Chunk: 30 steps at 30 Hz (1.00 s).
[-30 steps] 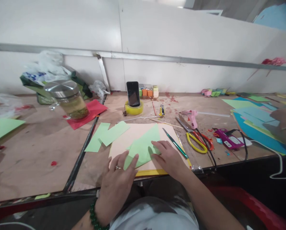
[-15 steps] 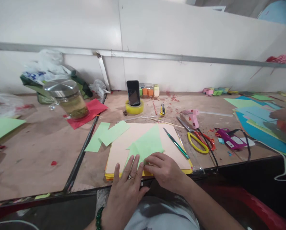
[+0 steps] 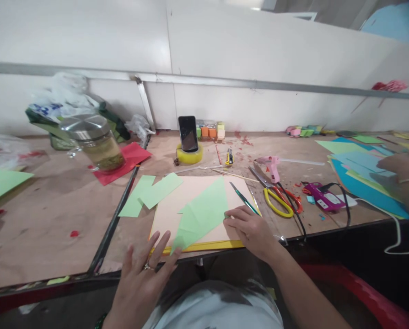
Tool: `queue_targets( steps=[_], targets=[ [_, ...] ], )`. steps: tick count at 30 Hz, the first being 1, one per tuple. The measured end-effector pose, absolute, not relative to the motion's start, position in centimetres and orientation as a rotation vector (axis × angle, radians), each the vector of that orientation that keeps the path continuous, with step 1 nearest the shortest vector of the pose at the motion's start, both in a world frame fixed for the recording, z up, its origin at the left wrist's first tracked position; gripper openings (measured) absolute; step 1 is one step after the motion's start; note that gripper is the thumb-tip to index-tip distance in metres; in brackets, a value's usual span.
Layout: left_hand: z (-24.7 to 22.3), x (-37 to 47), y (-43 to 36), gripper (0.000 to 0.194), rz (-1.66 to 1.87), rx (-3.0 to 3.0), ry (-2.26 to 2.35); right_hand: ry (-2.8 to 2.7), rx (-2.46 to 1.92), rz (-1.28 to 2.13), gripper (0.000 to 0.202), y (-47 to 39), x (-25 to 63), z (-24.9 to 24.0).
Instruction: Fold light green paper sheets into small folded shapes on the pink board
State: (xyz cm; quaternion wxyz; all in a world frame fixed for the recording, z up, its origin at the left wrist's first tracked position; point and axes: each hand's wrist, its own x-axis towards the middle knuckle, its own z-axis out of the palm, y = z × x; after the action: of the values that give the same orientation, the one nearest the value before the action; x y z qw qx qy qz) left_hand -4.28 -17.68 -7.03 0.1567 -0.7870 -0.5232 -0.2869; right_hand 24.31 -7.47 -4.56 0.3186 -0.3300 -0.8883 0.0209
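A creased light green paper sheet [image 3: 204, 205] lies on a stack of pale pink sheets [image 3: 166, 219] with yellow paper along its lower edge. My left hand [image 3: 141, 278] is open with fingers spread at the stack's lower left, its fingertips by the green sheet's bottom tip. My right hand [image 3: 252, 228] has bent fingers closed in a pinch at the right corner of the green sheet. Just above it, a green craft knife [image 3: 244, 198] rests on the stack, its lower end hidden behind the hand. Two small green paper pieces [image 3: 163, 189] overlap the stack's upper left.
Scissors [image 3: 278, 203], a pink glue gun [image 3: 273, 169] and a purple glue gun [image 3: 324, 196] lie right. A phone [image 3: 187, 132] stands in a yellow tape roll [image 3: 191, 155]. A glass tea jar [image 3: 103, 151] stands left on red paper. Another person's hand [image 3: 405, 167] touches blue sheets.
My hands have moved apart: the left slid down and left, the right moved right to the green sheet's right corner. More of the green sheet shows. The view shifted slightly.
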Motion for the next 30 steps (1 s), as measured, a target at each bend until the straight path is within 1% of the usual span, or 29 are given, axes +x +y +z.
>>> queue_targets(
  steps=[5,7,10,12,15,18,21,23,25,28,29,30],
  targets=[
    [-7.1,-4.8,-18.0,0.019,-0.949,-2.274,-1.386,-2.302,-0.875,0.107,0.028,-7.6,24.1,-4.8],
    [-6.7,-4.7,-17.9,0.021,-0.991,-2.273,-1.338,-2.300,-0.875,0.123,0.028,-7.6,24.1,-4.8],
    [-5.8,-4.3,-17.1,0.027,-0.960,-2.210,-1.453,-2.299,-0.878,0.133,0.028,-7.7,24.1,-4.8],
    [-5.2,-3.8,-16.0,0.026,-0.940,-2.163,-1.653,-2.299,-0.895,0.131,0.029,-7.8,24.2,-4.9],
    [-4.6,-3.1,-14.5,0.023,-0.945,-2.181,-1.796,-2.300,-0.916,0.144,0.028,-7.8,24.2,-4.9],
    [-4.3,-2.3,-13.7,0.017,-0.968,-2.243,-1.771,-2.299,-0.929,0.163,0.028,-7.7,24.2,-5.1],
    [-3.4,-1.6,-13.9,0.020,-1.118,-2.286,-1.669,-2.290,-0.943,0.154,0.029,-7.5,24.2,-5.1],
    [-2.5,-1.1,-14.5,0.021,-1.203,-2.231,-1.589,-2.223,-0.964,0.095,0.029,-7.8,24.2,-4.7],
    [-1.5,-0.7,-15.2,0.020,-1.215,-2.212,-1.441,-2.108,-0.970,-0.010,0.036,-8.6,23.9,-3.9],
    [-0.4,0.1,-16.2,0.021,-1.067,-2.349,-1.102,-1.960,-0.855,-0.281,0.051,-10.7,23.2,-2.3],
    [-0.2,0.4,-16.4,0.022,-1.000,-2.390,-1.013,-1.954,-0.794,-0.399,0.051,-11.5,22.8,-1.9],
    [-0.2,0.7,-16.6,0.024,-0.940,-2.412,-0.951,-1.986,-0.733,-0.484,0.046,-12.1,22.5,-1.5]
  ],
)
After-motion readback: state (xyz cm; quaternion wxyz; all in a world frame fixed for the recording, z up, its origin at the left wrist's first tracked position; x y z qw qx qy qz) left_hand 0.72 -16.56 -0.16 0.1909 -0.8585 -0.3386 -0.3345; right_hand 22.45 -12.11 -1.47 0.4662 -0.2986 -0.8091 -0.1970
